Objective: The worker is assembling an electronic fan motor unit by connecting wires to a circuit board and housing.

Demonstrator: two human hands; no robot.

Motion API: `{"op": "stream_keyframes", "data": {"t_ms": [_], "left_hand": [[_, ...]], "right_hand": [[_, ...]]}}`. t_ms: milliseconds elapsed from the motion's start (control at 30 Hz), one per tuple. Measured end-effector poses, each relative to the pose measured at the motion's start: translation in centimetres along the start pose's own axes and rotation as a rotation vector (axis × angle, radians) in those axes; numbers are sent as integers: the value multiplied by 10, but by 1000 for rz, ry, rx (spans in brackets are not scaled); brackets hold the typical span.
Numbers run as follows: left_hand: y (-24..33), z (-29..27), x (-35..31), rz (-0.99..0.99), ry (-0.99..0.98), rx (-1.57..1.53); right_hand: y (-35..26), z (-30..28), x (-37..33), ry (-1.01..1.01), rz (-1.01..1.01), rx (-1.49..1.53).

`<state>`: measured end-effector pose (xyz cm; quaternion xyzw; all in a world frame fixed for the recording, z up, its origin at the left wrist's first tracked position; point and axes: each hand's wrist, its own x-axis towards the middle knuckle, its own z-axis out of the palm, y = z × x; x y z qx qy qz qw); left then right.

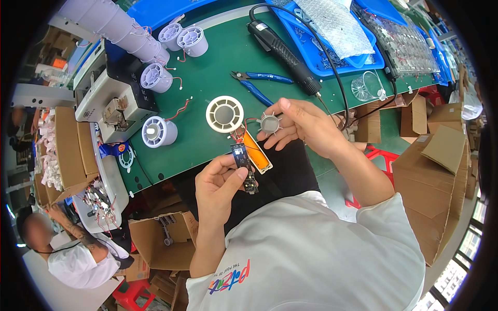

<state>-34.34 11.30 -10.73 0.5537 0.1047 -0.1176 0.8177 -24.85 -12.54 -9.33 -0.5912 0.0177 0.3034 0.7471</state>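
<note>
My left hand point(217, 185) pinches a narrow black circuit board point(241, 165) between thumb and fingers, over the table's front edge. Beside the board lies an open white housing with an orange inside point(256, 153). A round white spoked part with a grey mesh centre point(224, 114) sits at the housing's far end. Red wires point(239, 138) run between the board and these parts. My right hand point(291, 124) holds a small round grey part with short prongs point(270, 124) by its edge, just right of the spoked part. A thin wire leads from it toward the housing.
Blue-handled cutters point(262, 78) and a black electric screwdriver point(285, 57) lie beyond my hands. White spoked cups with wires point(159, 131) stand at left near a grey machine point(116, 98). Blue trays point(332, 65) hold small parts at the far right. Another person point(78, 254) sits at lower left.
</note>
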Motion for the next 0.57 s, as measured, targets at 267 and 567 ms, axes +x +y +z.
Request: {"op": "stream_keyframes", "data": {"t_ms": [267, 567], "left_hand": [[-4, -4, 0, 8, -6, 3], [-5, -6, 0, 11, -9, 2]], "right_hand": [[2, -2, 1, -14, -14, 4], [1, 0, 0, -4, -5, -3]]}}
